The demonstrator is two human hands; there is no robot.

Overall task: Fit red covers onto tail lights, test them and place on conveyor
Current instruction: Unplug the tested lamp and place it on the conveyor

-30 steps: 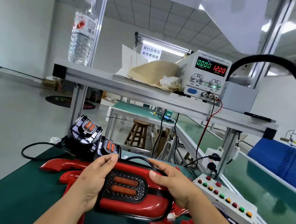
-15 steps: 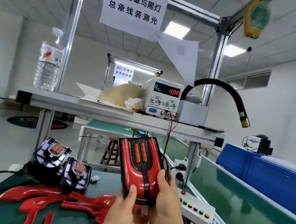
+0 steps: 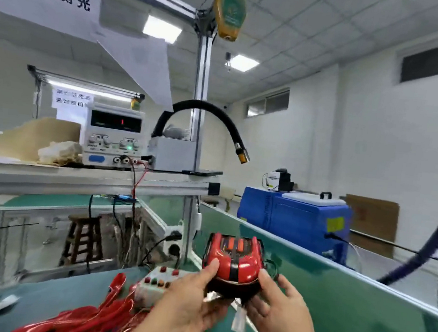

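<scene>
both hands (image 3: 235, 305) gripping tail light (image 3: 232, 262), green conveyor (image 3: 332, 307)

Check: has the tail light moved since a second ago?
Yes. The tail light went rightward, from left of the button box to over the conveyor.

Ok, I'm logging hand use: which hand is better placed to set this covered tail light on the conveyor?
Probably the right hand: it holds the tail light on the side nearest the green conveyor; the left hand holds the bench side.
</scene>
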